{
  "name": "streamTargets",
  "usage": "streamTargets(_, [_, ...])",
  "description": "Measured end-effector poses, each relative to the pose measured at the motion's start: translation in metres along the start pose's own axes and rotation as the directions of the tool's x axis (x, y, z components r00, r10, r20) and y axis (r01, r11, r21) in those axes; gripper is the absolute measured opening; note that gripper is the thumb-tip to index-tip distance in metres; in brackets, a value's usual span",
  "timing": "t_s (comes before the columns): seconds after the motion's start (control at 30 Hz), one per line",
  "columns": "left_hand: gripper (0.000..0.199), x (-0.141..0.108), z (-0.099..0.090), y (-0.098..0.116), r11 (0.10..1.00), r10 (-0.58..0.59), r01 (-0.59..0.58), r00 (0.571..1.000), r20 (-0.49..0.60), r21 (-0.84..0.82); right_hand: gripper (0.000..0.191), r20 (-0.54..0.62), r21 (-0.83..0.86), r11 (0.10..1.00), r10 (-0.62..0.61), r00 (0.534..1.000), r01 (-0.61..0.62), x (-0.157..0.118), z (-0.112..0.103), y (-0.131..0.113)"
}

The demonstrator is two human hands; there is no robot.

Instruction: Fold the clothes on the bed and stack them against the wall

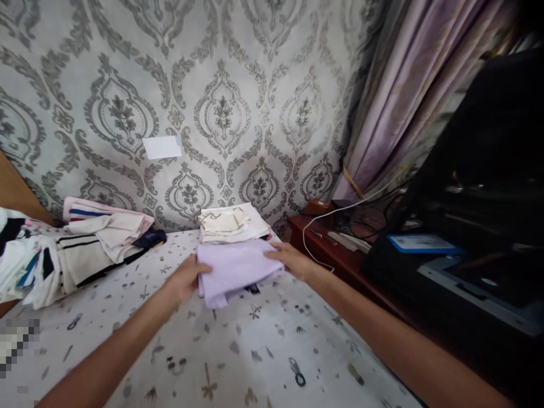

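Head view: folded lilac cloth [240,265] sits just on the near side of the pile [225,222]. Left hand [186,279] pinches its left edge; right hand [293,262] grasps its right end. Judged light, soft, limp, hardly fragile; opposite folded edges seem the best hold, keeping layers together.

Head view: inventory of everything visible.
Cloth: one, lilac, centre
Folded stack: one, whitish, behind cloth
Clothes pile: one, mixed, left
Printed sheet: one, white, underneath
Wallpaper: one, grey, behind
Card: one, white, on wallpaper
Curtain: one, mauve, right
Desk: one, reddish, right
Small items: several, mixed, on desk
Cord: one, white, right
Blue-edged item: one, white, right
Unclear bulk: one, black, right
Panel: one, brown, left
Left hand: one, bare, cloth's left side
Right hand: one, bare, cloth's right side
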State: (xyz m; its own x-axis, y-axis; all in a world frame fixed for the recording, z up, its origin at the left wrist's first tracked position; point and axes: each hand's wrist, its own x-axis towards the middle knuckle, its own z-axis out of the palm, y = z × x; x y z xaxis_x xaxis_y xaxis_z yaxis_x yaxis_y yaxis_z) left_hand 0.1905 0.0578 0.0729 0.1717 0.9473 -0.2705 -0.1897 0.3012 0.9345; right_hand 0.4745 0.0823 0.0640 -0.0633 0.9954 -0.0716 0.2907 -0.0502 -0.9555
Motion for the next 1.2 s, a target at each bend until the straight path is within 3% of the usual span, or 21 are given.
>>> streamTargets(0.1, [0.046, 0.055, 0.006, 0.067, 0.971, 0.228, -0.22, 0.969, -0.091, 0.095, 0.038, -0.147, -0.159, 0.986, -0.077, 0.986, 0.054, 0.057, -0.004, -0.04])
streamTargets(0.2, [0.042, 0.107, 0.008, 0.108, 0.943, 0.286, -0.218, 0.918, -0.275, 0.25, 0.038, -0.249, -0.298, 0.954, -0.103, 0.963, 0.025, 0.11, 0.001, -0.064])
streamTargets(0.3, [0.051, 0.141, 0.0, 0.106, 0.935, 0.268, -0.152, 0.894, -0.358, 0.321, 0.044, -0.318, -0.416, 0.909, -0.16, 0.935, 0.014, 0.144, 0.019, -0.067])
streamTargets(0.4, [0.047, 0.153, -0.014, 0.077, 0.919, 0.264, -0.128, 0.903, -0.339, 0.373, 0.047, -0.261, -0.531, 0.84, -0.289, 0.921, 0.113, 0.165, 0.052, -0.063])
streamTargets(0.5, [0.035, 0.144, -0.027, 0.045, 0.891, 0.274, -0.133, 0.92, -0.281, 0.435, 0.051, -0.119, -0.687, 0.699, -0.379, 0.917, 0.2, 0.181, 0.091, -0.058])
streamTargets(0.57, [0.027, 0.131, -0.038, 0.028, 0.857, 0.287, -0.143, 0.931, -0.227, 0.494, 0.055, -0.042, -0.763, 0.613, -0.364, 0.93, 0.205, 0.19, 0.112, -0.05])
streamTargets(0.73, [0.02, 0.093, -0.084, 0.01, 0.685, 0.369, -0.198, 0.924, -0.099, 0.701, 0.053, -0.007, -0.759, 0.6, -0.395, 0.919, 0.252, 0.208, 0.134, -0.025])
streamTargets(0.87, [0.02, 0.072, -0.141, 0.031, 0.48, 0.484, -0.191, 0.872, -0.077, 0.857, 0.051, -0.008, -0.769, 0.582, -0.424, 0.906, 0.266, 0.214, 0.132, -0.022])
streamTargets(0.97, [0.02, 0.063, -0.188, 0.06, 0.323, 0.572, -0.071, 0.809, -0.135, 0.944, 0.05, -0.009, -0.8, 0.55, -0.41, 0.912, 0.239, 0.214, 0.13, -0.028])
streamTargets(1.03, [0.021, 0.051, -0.217, 0.08, 0.274, 0.619, 0.01, 0.764, -0.185, 0.962, 0.049, -0.011, -0.823, 0.522, -0.405, 0.914, 0.221, 0.212, 0.131, -0.032])
streamTargets(1.1, [0.022, 0.031, -0.245, 0.098, 0.219, 0.675, 0.087, 0.706, -0.215, 0.972, 0.046, -0.017, -0.844, 0.486, -0.444, 0.896, 0.224, 0.205, 0.133, -0.035])
streamTargets(1.2, [0.026, -0.013, -0.286, 0.118, 0.052, 0.792, 0.275, 0.575, -0.208, 0.96, 0.043, -0.015, -0.866, 0.414, -0.583, 0.813, 0.281, 0.185, 0.138, -0.035])
